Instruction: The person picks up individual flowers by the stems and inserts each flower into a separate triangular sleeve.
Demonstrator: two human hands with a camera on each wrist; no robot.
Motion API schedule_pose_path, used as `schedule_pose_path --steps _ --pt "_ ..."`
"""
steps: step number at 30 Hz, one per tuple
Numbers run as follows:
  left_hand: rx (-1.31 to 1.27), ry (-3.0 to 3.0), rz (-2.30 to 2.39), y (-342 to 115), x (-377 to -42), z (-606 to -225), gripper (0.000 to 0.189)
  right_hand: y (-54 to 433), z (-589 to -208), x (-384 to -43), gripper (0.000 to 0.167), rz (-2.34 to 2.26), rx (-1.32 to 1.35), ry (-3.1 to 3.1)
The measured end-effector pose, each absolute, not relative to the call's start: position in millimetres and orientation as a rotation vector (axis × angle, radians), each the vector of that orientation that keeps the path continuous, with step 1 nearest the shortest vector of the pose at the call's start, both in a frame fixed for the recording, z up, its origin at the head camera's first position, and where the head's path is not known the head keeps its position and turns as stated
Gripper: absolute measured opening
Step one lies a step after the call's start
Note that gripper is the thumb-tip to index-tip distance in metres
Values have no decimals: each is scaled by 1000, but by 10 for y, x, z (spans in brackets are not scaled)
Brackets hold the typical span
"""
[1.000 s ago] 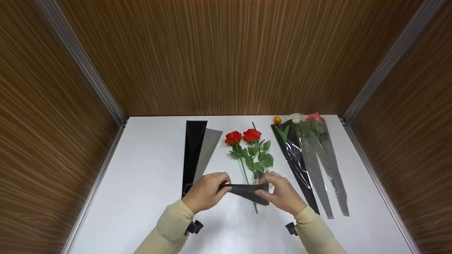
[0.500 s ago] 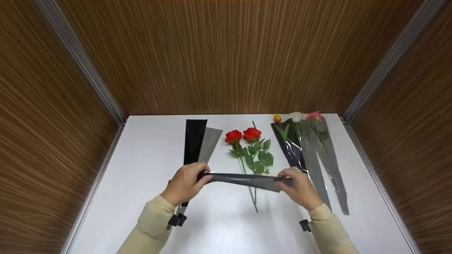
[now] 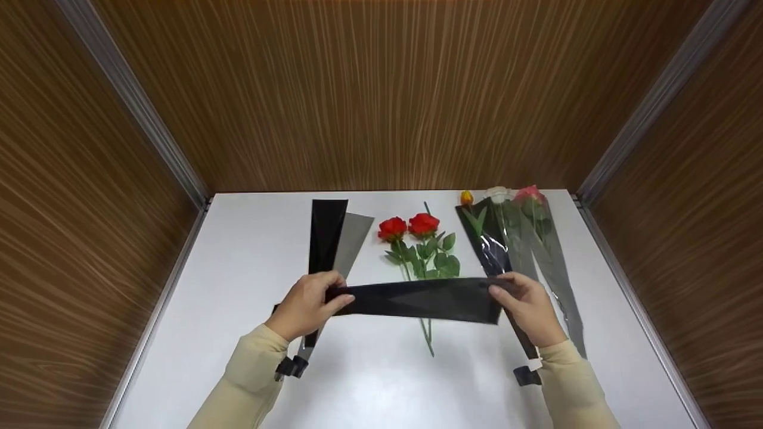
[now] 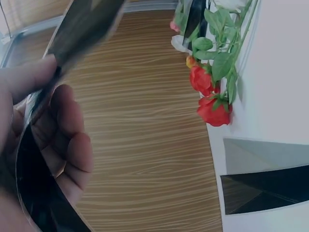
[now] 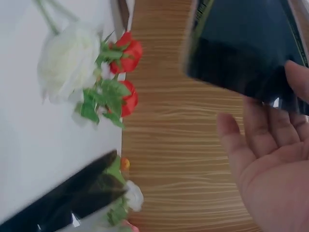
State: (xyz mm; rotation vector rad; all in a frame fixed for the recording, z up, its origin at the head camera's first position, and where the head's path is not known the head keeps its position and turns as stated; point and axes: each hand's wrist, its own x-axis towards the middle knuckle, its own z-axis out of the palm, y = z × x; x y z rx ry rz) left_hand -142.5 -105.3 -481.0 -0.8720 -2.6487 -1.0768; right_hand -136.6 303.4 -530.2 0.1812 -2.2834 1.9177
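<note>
Above the white table (image 3: pixel 381 387), a long black sleeve (image 3: pixel 423 301) was stretched sideways between the two hands, hiding part of the stems of two red roses (image 3: pixel 424 224). The left hand (image 3: pixel 305 304) was clamped on its narrower end; the right hand (image 3: pixel 529 307) pinched the upper corner of the wider end — thumb on the near face, fingers behind. Beyond the left hand lay a second black sleeve (image 3: pixel 326 235), partly over a gray sleeve (image 3: pixel 356 238). Beyond the right hand lay a wrapped orange tulip (image 3: pixel 467 197), white rose (image 3: pixel 498 194) and pink rose (image 3: pixel 529 193). The right wrist view showed a large white flower (image 5: pixel 67 63) near the red roses — slightly blurred.
</note>
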Motion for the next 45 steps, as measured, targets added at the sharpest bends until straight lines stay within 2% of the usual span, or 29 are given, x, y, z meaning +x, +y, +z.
schedule_pose_path --steps 6,20,38,45 --pt "-891 -2697 -1206 -1044 -1458 -4901 18 3013 -5273 -1371 27 2195 -1 -2100" --pt "-899 -2633 -1312 -1064 -1491 -4995 22 3011 -5321 -1417 28 2098 -99 -2110" --pt "-946 -2536 -699 -1002 -1552 -5160 29 2966 -5355 -1442 40 1841 -208 -2118" --pt "-959 -2513 -679 -953 -1561 -5201 30 2938 -5356 -1450 40 1844 -227 -2095"
